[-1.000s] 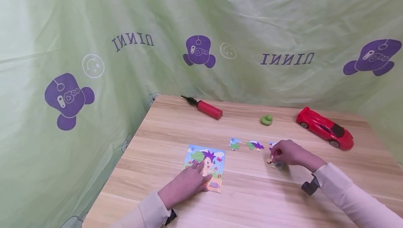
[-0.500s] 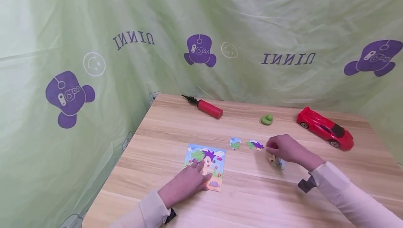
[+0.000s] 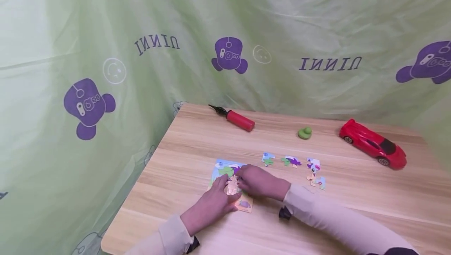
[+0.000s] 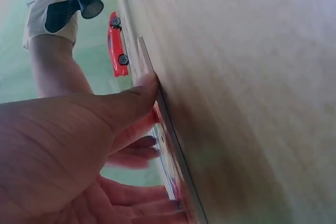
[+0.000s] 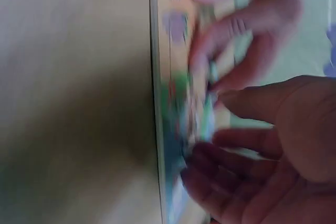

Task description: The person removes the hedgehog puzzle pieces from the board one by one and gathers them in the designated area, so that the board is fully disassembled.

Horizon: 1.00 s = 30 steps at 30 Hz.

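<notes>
**Puzzle board gets both hands as the right one crosses over**

Puzzle board (image 3: 230, 184), seen from the head camera, lies flat on the wooden table (image 3: 352, 208) near its front left part, its long side running away from the person and leaning a little to the left, picture side up. A second ago the right hand (image 3: 258, 182) was off to the right among the loose pieces (image 3: 315, 173); now it has crossed over and sits on the board's right half with curled fingers. Whether it pinches a piece there I cannot tell. The left hand (image 3: 215, 202) has stayed put, fingers laid out flat on the board's lower left. My reading is that a piece is being set into the picture. Four or five loose pieces lie in a row right of the board, well apart from it. Farther back are a red pump (image 3: 236, 119), a green duck (image 3: 305, 133) and a red toy car (image 3: 373, 143).

From the left wrist, the board (image 4: 168, 145) shows edge-on, with the thumb (image 4: 134, 103) pressed against its rim and the other fingers stretched over its face. The car (image 4: 116, 43) shows beyond.

From the right wrist, the view is blurred: the board (image 5: 163, 129) again shows edge-on, with fingers (image 5: 220, 177) of the right hand bent toward its printed face.
</notes>
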Each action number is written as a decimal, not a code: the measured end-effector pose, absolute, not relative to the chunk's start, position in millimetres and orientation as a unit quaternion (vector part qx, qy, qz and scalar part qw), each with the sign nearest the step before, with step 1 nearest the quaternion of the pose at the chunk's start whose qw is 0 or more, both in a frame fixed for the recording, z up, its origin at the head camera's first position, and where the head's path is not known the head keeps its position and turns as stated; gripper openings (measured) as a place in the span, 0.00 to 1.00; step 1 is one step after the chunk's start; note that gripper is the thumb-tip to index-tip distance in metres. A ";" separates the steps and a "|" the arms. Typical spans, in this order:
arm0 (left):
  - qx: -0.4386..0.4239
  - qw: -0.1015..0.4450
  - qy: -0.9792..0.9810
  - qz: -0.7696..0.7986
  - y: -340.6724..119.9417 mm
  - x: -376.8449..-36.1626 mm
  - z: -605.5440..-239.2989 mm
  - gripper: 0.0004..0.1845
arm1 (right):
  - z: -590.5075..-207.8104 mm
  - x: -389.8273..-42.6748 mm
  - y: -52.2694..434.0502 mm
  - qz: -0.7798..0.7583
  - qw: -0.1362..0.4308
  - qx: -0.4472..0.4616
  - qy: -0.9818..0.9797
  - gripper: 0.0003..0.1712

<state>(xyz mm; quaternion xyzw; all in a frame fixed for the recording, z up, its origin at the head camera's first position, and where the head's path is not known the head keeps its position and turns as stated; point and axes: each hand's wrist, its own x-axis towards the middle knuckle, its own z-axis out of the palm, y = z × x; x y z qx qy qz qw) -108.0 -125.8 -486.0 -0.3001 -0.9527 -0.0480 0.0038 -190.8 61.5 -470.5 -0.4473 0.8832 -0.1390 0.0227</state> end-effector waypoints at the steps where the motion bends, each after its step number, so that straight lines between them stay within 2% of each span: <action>1: -0.298 0.007 -0.953 -0.049 -125.5 -107.9 -486.4 0.20 | -472.2 -188.6 56.9 -0.125 0.015 -0.448 0.885 0.15; 5: -0.294 0.023 -0.955 -0.023 -124.7 -107.1 -486.8 0.20 | -475.7 -183.3 43.7 -0.106 0.006 -0.423 0.900 0.13; 12: -0.275 0.017 -0.961 -0.005 -124.2 -108.4 -488.2 0.22 | -473.8 -186.5 32.6 -0.146 0.062 -0.360 0.919 0.12; 19: -0.276 -0.001 -0.961 0.011 -125.3 -112.6 -489.8 0.25 | -478.4 -193.4 29.1 -0.154 0.098 -0.321 0.929 0.26; 26: -0.284 0.002 -0.958 0.028 -123.5 -115.7 -489.0 0.25 | -471.5 -208.8 31.4 -0.267 0.170 -0.272 0.909 0.19; 30: -0.279 -0.004 -0.960 0.028 -123.8 -115.9 -489.3 0.26 | -469.3 -215.7 40.1 -0.321 0.167 -0.268 0.893 0.13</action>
